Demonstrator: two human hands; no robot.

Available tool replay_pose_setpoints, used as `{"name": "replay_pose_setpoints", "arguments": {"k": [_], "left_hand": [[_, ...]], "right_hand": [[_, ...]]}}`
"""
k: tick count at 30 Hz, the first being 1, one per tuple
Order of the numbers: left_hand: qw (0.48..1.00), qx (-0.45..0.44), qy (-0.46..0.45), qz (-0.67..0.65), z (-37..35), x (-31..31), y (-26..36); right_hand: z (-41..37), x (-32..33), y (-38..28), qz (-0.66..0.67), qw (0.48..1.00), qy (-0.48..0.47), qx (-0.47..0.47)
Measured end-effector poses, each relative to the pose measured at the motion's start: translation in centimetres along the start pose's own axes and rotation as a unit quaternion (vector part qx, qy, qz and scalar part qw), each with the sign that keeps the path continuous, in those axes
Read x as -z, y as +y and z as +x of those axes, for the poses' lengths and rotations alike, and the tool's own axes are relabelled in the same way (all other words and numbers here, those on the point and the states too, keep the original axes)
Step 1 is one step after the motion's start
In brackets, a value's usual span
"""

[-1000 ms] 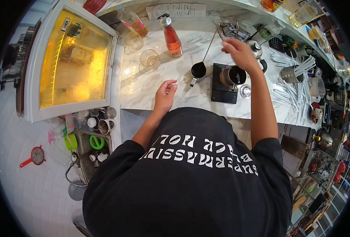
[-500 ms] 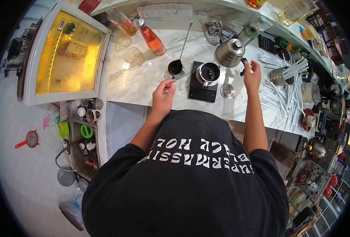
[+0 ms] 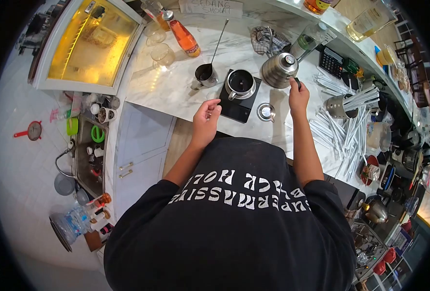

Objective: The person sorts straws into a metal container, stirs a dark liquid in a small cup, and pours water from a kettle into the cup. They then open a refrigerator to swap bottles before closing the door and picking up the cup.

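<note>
My right hand [image 3: 299, 99] is closed around the black handle of a steel gooseneck kettle [image 3: 279, 70], which stands on the counter. My left hand [image 3: 206, 118] hovers by the near left edge of a black scale [image 3: 236, 112], its fingers loosely bent and nothing visible in them. On the scale sits a metal coffee dripper [image 3: 241, 82] with dark contents; what is beneath it is mostly hidden. A small steel pitcher [image 3: 208, 79] with a long-handled spoon [image 3: 220, 40] leaning in it stands to the left. Right of the scale lies a round metal lid [image 3: 266, 112].
A red-orange bottle [image 3: 184, 39] and glass cups [image 3: 162, 56] stand at the back left. Behind the kettle are a checked cloth [image 3: 263, 40] and a clear bottle [image 3: 308, 40]. Loose white-wrapped straws [image 3: 343, 138] and a straw holder [image 3: 340, 106] occupy the right side.
My right hand has closed on the kettle handle. My left hand has left the pitcher's side and is now beside the scale. The whole view has shifted slightly.
</note>
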State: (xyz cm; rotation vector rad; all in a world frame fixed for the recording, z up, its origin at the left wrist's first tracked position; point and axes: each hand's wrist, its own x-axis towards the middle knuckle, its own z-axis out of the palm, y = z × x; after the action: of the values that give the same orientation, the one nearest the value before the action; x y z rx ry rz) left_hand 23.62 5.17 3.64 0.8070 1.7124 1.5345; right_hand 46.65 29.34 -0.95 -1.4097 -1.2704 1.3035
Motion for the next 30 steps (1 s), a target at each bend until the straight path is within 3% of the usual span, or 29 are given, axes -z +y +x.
{"name": "replay_pose_setpoints", "arguments": {"k": [11, 23, 30], "left_hand": [[0.999, -0.009, 0.015, -0.029, -0.2, -1.0, -0.4], [0.998, 0.006, -0.068, -0.007, 2.3, 0.1, 1.1], [0.992, -0.005, -0.119, 0.028, 3.3, 0.6, 1.8]], "right_hand": [[-6.4, 6.8, 0.8, 0.048, 0.998, 0.023, 0.022], [-18.9, 10.1, -10.6, -0.080, 0.992, 0.061, 0.077], [-24.7, 10.1, -11.8, -0.101, 0.991, 0.067, 0.053]]}}
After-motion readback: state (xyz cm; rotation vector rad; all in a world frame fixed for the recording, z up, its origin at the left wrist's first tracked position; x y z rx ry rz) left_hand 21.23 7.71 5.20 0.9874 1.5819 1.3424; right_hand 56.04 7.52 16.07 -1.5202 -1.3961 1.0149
